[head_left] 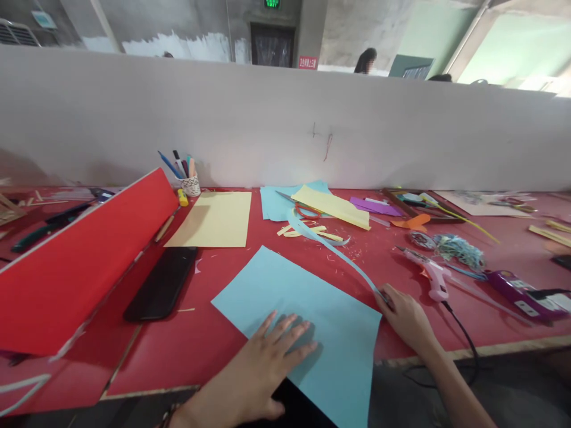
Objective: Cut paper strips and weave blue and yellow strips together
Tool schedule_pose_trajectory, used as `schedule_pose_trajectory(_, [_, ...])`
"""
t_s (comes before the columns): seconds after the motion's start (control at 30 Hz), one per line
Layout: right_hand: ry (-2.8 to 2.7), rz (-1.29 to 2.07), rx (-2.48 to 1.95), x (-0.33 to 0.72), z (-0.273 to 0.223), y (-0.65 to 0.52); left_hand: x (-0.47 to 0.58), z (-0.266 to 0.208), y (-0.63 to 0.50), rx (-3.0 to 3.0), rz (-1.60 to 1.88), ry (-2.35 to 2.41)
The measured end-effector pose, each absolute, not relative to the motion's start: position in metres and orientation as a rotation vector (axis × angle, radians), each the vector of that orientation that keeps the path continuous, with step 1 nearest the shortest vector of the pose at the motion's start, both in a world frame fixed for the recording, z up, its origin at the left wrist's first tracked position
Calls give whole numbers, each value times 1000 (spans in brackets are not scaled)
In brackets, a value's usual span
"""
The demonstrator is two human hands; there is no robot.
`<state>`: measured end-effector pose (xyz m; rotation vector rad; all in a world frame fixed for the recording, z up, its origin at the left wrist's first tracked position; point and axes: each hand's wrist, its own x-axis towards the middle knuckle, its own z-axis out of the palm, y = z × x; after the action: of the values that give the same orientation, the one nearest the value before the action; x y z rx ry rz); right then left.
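Observation:
A light blue sheet of paper (285,279) lies on the red table, its near part hanging past the front edge. My left hand (279,351) rests flat on it with fingers spread. At the sheet's right corner my right hand (404,315) is closed on the end of a long, narrow blue paper strip (343,255). A small dark bit shows at those fingertips, too small to name. The strip curves back to scissors with orange handles (307,210), which lie partly under a yellow paper piece (334,206). Several cut yellow strips (307,232) lie beside them.
Left are a red board (89,267), a black phone (163,285), a yellow sheet (214,220) and a pen cup (190,184). Right of my right hand lie a pink glue gun (432,276), its cord over the edge, and a purple power strip (520,294). A white partition (223,119) stands behind.

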<state>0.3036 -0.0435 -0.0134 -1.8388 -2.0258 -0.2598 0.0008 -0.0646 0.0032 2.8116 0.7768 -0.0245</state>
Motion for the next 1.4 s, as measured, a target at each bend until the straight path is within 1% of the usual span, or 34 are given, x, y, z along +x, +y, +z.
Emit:
schedule_pose_trajectory(0.13, [-2022, -227, -1828, 303, -12, -43, -1, -9, -70, 2991, 151, 666])
schedule_pose_trajectory(0.23, [-1991, -208, -1831, 303, -12, -42, -6, -7, -67, 3086, 274, 659])
schedule_pose_trajectory(0.37, [-1981, -200, -1823, 302, -12, -42, -20, 9, -56, 3143, 341, 849])
schedule_pose_trajectory(0.47, [-1980, -218, -1810, 302, -11, -42, -39, 24, -40, 3144, 514, 900])
schedule_pose_trajectory(0.57, [-1981, -236, -1812, 302, -12, -42, -62, 34, -16, 3054, 575, 1192])
schedule_pose_trajectory(0.63, [-1979, -238, -1819, 303, -13, -42, -77, 37, 3, 2868, 501, 1596])
schedule_pose_trajectory(0.73, [-1974, -238, -1828, 303, -15, -42, -93, 38, 32, 2795, 435, 1732])
schedule_pose_trajectory(0.83, [-1979, -225, -1825, 303, -15, -42, -104, 39, 54, 2714, 145, 1881])
schedule_pose_trajectory(0.87, [-1982, -219, -1820, 303, -15, -42, -107, 39, 58, 2698, 106, 1920])
schedule_pose_trajectory(1.13, [-1973, -248, -1815, 304, -16, -42, -114, 35, 53, 2523, 26, 2512])
schedule_pose_trajectory(1.2, [-1976, -255, -1819, 304, -16, -42, -108, 33, 46, 2539, 30, 2500])
schedule_pose_trajectory(1.23, [-1979, -260, -1821, 304, -16, -42, -104, 32, 43, 2591, 41, 2399])
schedule_pose_trajectory(1.33, [-1991, -267, -1825, 303, -16, -43, -94, 23, 38, 2731, 127, 1861])
schedule_pose_trajectory(1.4, [-1995, -262, -1823, 303, -16, -43, -90, 15, 38, 2728, 171, 1643])
